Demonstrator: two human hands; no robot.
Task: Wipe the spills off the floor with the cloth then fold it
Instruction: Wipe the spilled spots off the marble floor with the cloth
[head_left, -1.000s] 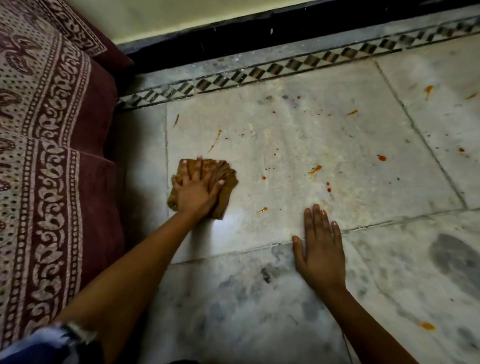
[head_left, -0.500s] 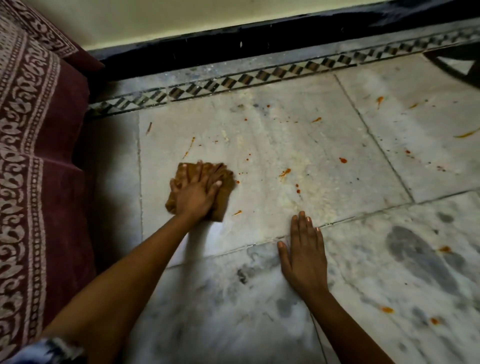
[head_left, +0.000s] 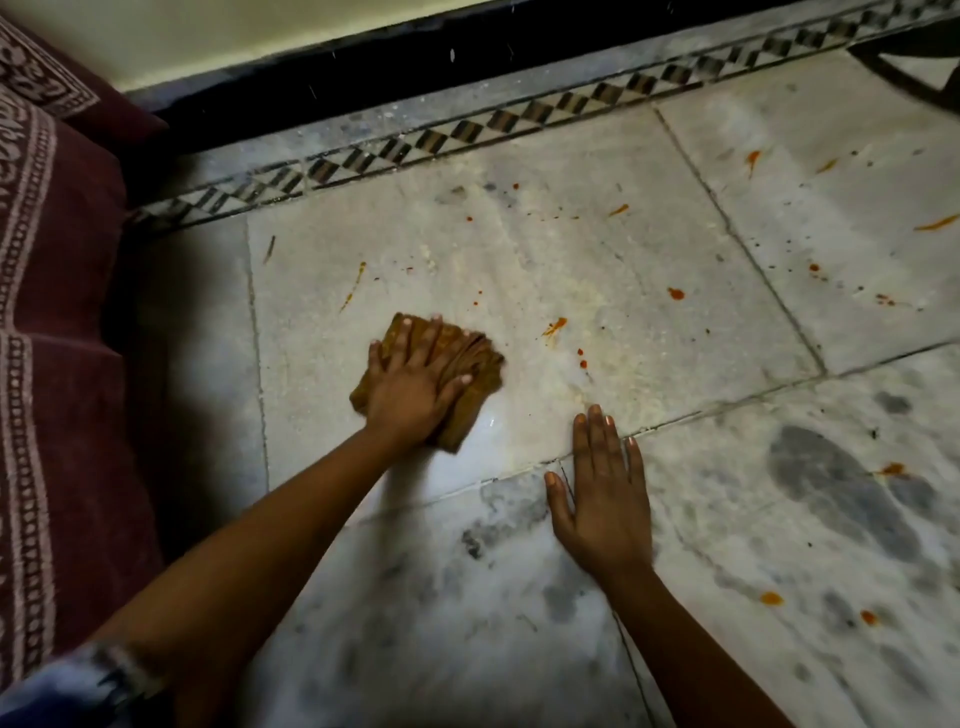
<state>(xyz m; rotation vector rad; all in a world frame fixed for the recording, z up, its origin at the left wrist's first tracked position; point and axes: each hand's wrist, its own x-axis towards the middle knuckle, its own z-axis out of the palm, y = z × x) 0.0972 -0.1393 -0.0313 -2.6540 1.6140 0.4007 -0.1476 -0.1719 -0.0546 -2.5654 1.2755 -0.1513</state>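
A bunched brown cloth (head_left: 475, 384) lies on the marble floor (head_left: 649, 332), and my left hand (head_left: 410, 387) presses flat on top of it with fingers spread. My right hand (head_left: 602, 499) rests palm down on the floor to the right of the cloth, holding nothing. Orange-red spills dot the tiles: a splash (head_left: 555, 327) just right of the cloth, a streak (head_left: 355, 283) above it, a blob (head_left: 675, 293) further right, and more drops toward the far right (head_left: 937, 223) and near right (head_left: 771, 597).
A maroon patterned mattress or cushion stack (head_left: 57, 338) fills the left side. A black skirting (head_left: 415, 67) and a checkered tile border (head_left: 467, 135) run along the wall at the back. A dark object (head_left: 914, 57) shows at the top right corner.
My left hand has slid the cloth to the right across the tile, over the small drop that lay beside it. The right hand stays planted on the floor. The camera view has shifted a little.
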